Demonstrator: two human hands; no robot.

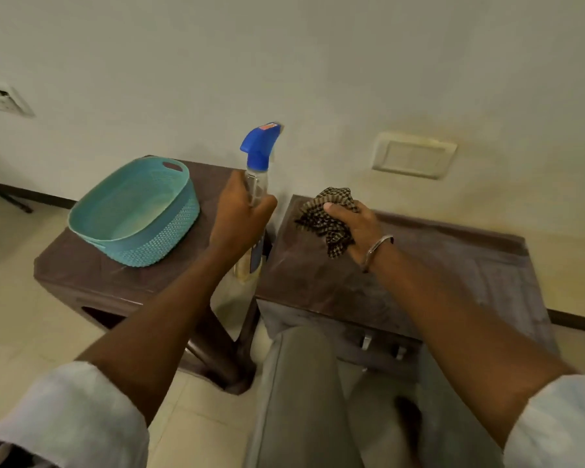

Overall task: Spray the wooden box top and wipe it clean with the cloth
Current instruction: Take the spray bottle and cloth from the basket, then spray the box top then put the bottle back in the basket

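Head view looks down on the wooden box top (pixel 402 275), our landmark. Our left hand (pixel 238 214) has its grip clamped round the spray bottle (pixel 258 184), held upright just off the box's left edge, blue nozzle turned toward the wall behind the box. Our right hand (pixel 355 228) has its grip bunched on the checked cloth (pixel 328 211), which rests on the surface near the box's far-left corner. We judge the bottle must swing right and tilt down over the box. The right hand is already nearer. A turquoise basket (pixel 163 238) sits left of the box.
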